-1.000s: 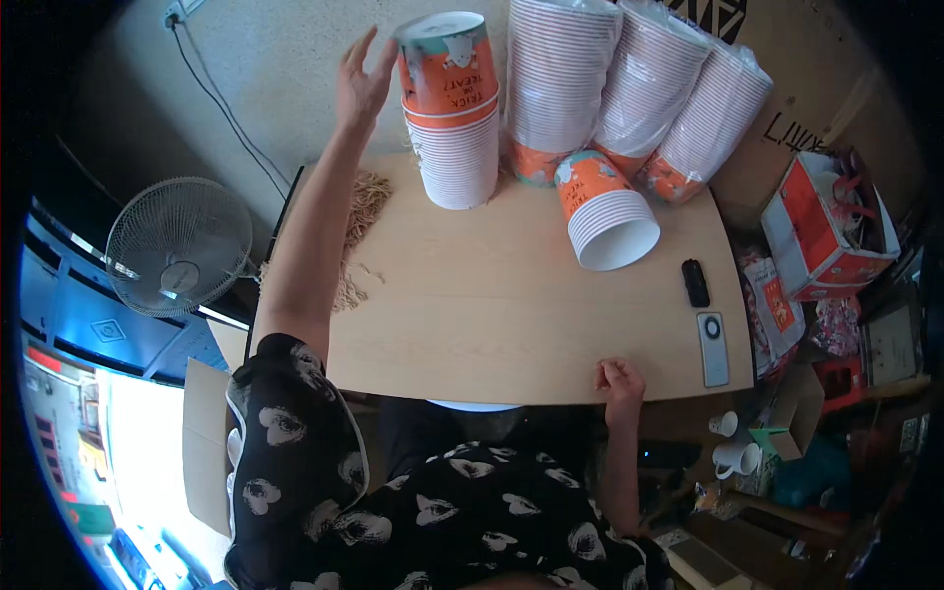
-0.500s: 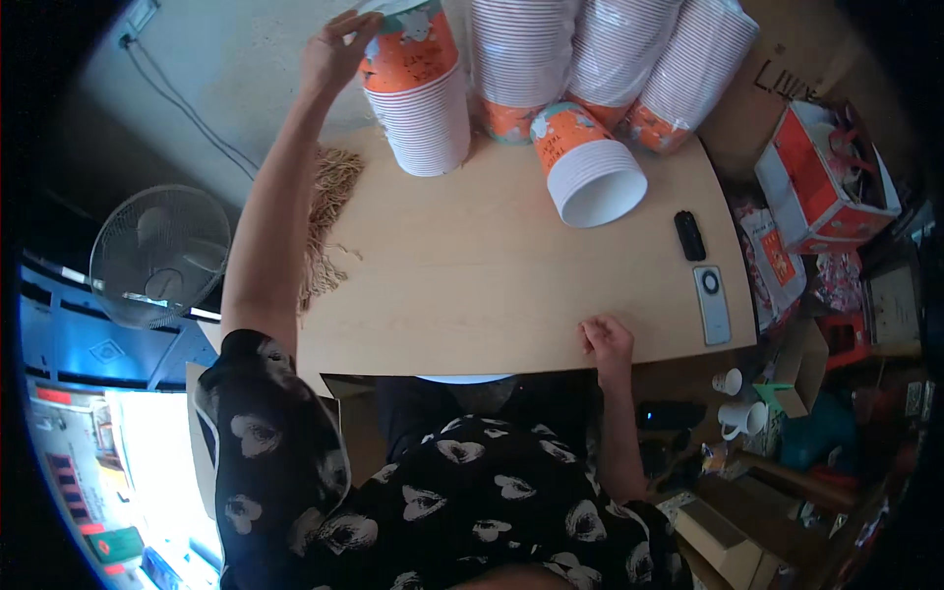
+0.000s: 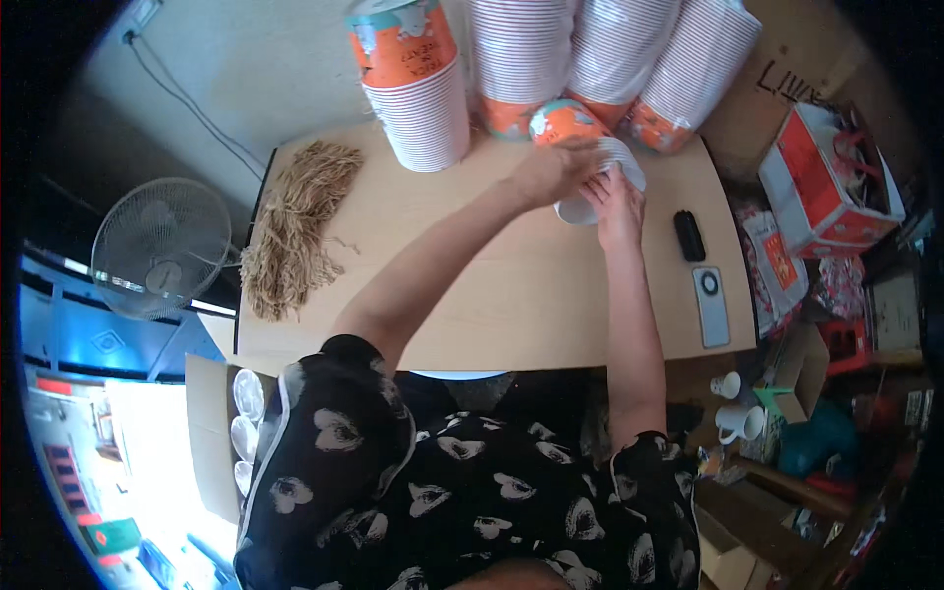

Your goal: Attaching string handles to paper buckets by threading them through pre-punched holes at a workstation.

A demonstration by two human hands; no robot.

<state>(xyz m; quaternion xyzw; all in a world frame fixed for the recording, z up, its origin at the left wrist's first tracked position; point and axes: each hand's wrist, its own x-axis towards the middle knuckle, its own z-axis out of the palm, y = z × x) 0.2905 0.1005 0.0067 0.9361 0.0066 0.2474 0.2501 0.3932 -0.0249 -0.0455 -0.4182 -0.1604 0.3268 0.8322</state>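
Left hand [image 3: 559, 175] and right hand [image 3: 621, 212] are both at the tipped paper-bucket stack [image 3: 568, 122], white rims under the fingers, orange base just beyond them. Left fingers blurred, right ones extended; can't tell if either set is clamped on it. Upright bucket stack [image 3: 417, 113] stands left of the fingers, twine bundle [image 3: 303, 228] farther left.

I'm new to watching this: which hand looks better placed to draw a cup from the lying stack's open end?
Probably the right hand: it is at the open end of the lying cup stack, while the left hand is mostly over its side.
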